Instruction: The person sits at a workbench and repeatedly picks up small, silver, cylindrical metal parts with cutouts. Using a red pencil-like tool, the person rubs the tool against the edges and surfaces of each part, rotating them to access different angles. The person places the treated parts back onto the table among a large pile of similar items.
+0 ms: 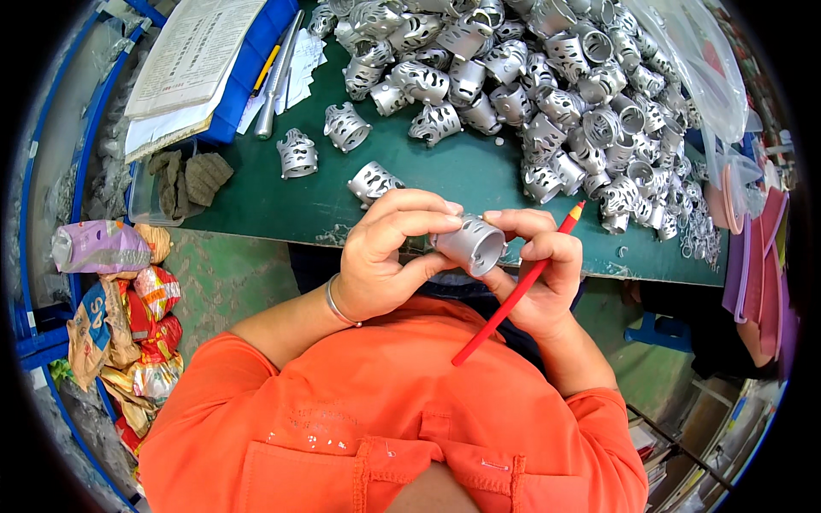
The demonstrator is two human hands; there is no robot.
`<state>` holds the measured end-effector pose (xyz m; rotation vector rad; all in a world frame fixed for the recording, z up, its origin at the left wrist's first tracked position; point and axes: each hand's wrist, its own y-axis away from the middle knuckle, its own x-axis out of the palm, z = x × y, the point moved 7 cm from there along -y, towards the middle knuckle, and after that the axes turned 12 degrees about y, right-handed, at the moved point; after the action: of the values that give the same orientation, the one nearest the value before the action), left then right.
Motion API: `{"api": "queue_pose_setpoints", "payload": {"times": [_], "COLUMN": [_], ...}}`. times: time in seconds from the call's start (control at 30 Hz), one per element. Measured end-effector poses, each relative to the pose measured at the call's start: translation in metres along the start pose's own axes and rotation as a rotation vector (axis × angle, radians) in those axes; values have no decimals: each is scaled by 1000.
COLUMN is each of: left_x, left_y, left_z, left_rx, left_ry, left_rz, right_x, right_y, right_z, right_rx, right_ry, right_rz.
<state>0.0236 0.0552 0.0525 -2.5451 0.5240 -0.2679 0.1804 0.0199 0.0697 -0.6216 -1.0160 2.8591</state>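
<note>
silver cut-out ring [469, 244], red pencil [516, 293], green table [462, 175]

Both hands [385, 256] [547, 274] raised together, fingers curled.

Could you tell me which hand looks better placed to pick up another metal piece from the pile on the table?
Probably the left hand: it only pinches the silver ring, while the right hand also holds a red pencil. Loose rings lie just beyond it.

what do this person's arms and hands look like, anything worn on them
Both hands are bare, with no gloves. The left hand has a thin silver bangle around the wrist. The right hand shows no ring, watch or band. The forearms are uncovered; the short orange sleeves of the shirt end near the elbows.
</note>
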Motion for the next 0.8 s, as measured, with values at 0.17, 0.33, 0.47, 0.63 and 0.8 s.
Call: {"api": "queue_pose_setpoints", "payload": {"times": [0.17,0.33,0.47,0.63,0.8], "left_x": [2,6,13,17,21], "left_y": [-1,5,15,17,20], "left_z": [4,15,25,25,28], "left_rx": [-24,-219,-485,-539,-631], "left_ry": [21,300,594,692,772], "left_rz": [33,-7,-1,-6,66], "right_x": [-2,-1,1,0,-2], "right_y": [-5,-8,-6,-3,0], "right_z": [9,10,6,2,0], "right_rx": [-126,-103,-63,-51,-17], "right_ry": [141,167,101,97,11], "right_rz": [-1,1,-5,2,5]}}
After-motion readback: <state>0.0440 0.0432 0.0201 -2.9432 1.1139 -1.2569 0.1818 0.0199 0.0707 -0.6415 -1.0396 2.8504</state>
